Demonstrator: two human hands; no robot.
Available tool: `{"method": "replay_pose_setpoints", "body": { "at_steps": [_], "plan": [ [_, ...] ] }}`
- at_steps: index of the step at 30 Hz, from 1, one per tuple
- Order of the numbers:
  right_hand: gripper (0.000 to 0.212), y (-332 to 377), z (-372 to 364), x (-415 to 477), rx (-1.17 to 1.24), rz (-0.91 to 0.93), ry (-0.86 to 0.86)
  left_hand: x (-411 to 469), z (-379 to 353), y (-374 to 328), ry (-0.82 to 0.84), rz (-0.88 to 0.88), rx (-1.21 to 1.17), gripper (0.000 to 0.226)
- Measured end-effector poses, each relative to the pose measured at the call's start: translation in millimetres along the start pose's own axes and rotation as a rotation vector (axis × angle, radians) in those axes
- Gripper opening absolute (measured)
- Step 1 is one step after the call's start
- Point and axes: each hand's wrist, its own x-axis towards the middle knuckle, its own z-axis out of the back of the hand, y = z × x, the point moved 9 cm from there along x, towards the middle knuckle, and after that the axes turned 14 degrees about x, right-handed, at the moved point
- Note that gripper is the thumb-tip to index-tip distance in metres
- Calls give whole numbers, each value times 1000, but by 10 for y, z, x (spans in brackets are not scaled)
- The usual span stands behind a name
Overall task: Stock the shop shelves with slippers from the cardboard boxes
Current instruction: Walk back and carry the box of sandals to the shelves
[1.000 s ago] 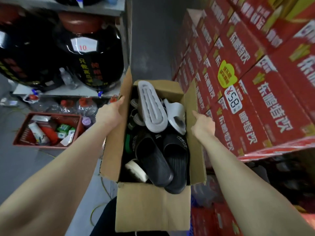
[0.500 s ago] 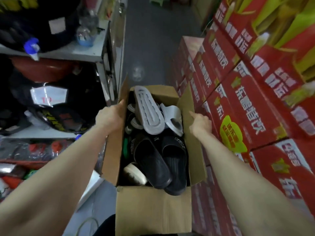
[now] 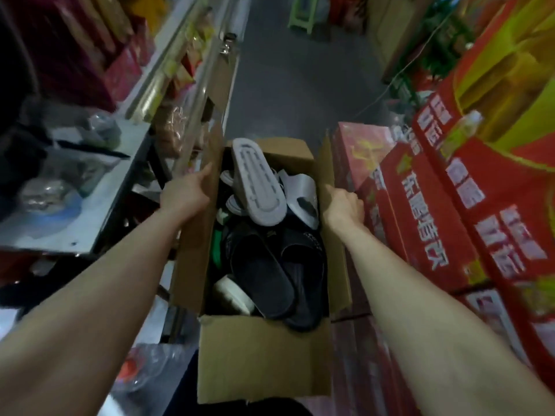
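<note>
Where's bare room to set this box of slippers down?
The grey aisle floor ahead of the cardboard box is bare, bordered by the left shelving and the red cartons, up to the green stool. The white shelf top at left is crowded with bags.

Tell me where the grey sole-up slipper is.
Head view, centre: the grey slipper tops the pile at the far end of the cardboard box, left of a white slipper, between the left hand and right hand.
</note>
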Motion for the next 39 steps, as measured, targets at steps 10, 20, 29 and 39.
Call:
{"method": "replay_pose_setpoints", "body": {
  "at_steps": [10,20,29,39],
  "plan": [
    [55,885,68,2643,11,22,49,2796,447,-451,9,7,-113,82],
    [53,1627,293,5288,1,-14,80,5637,1015,-1018,62,2,-27,86],
    [52,2159,568,8000,33,-2,86,8193,1354,-1737,27,57,-16,90],
    [51,2903,737,10879,43,-1,100,11081,1878,-2462,0,8,-51,87]
  ]
}}
